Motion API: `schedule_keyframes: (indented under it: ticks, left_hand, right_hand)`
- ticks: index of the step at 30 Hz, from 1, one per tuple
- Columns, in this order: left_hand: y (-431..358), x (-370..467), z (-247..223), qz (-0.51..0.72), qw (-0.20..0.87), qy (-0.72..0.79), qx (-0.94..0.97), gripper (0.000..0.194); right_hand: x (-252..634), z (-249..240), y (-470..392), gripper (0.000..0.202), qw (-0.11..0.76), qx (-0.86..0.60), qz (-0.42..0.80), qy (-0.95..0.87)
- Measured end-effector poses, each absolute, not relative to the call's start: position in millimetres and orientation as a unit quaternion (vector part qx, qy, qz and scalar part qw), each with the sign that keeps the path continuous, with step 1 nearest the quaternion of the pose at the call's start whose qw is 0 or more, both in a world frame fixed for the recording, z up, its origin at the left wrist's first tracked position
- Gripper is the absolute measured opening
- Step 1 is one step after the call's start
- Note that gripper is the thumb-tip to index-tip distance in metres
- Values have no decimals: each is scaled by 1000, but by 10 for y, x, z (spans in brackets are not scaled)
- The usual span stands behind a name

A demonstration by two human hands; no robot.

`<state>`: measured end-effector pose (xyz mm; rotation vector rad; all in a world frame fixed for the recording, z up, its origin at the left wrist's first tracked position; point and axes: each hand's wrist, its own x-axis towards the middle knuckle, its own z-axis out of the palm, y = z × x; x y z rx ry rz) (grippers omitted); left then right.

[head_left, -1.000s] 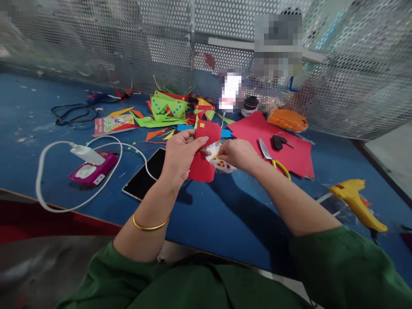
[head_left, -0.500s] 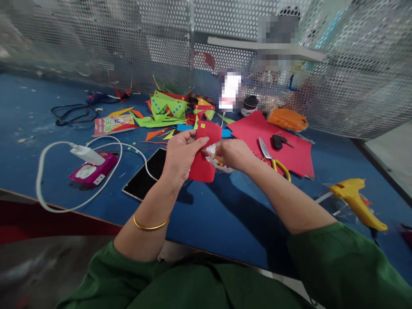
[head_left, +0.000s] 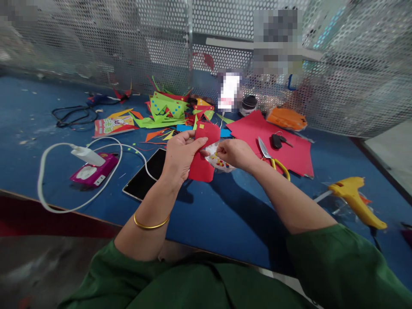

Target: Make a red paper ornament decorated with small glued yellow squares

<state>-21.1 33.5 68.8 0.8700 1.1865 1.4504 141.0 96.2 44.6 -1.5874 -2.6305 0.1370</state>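
A red paper piece [head_left: 200,168] with rounded corners is gripped by my left hand [head_left: 180,155], thumb on its face and fingers behind. One small yellow square [head_left: 201,126] sits near its top edge. Just right of the paper is a shallow clear dish [head_left: 225,168], partly covered by the paper and my right hand. Inside it are small red, yellow and blue pieces [head_left: 221,163] and something white [head_left: 212,149]. My right hand [head_left: 236,153] is over the dish with thumb and forefinger pinched; whatever is between the fingertips is too small to make out.
Yellow-handled scissors [head_left: 273,161] and keys [head_left: 280,141] lie on red sheets [head_left: 296,154]. A yellow glue gun [head_left: 354,199] is at right. Left are a black tablet [head_left: 146,174], purple power block [head_left: 95,171] and white cable [head_left: 41,171]. Green paper crafts [head_left: 167,106] stand behind, near a lit phone [head_left: 229,91].
My right hand has shifted slightly right and turned, so more of the coloured pieces in the dish show. My left hand keeps the red paper almost where it was.
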Motion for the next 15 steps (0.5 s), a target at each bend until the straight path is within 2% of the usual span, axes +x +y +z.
schedule_keyframes:
  ticks: [15]
  left_hand:
    - [372, -213, 594, 605, 514, 482, 370, 21]
  right_hand:
    - [1506, 411, 878, 10, 198, -536, 121, -812]
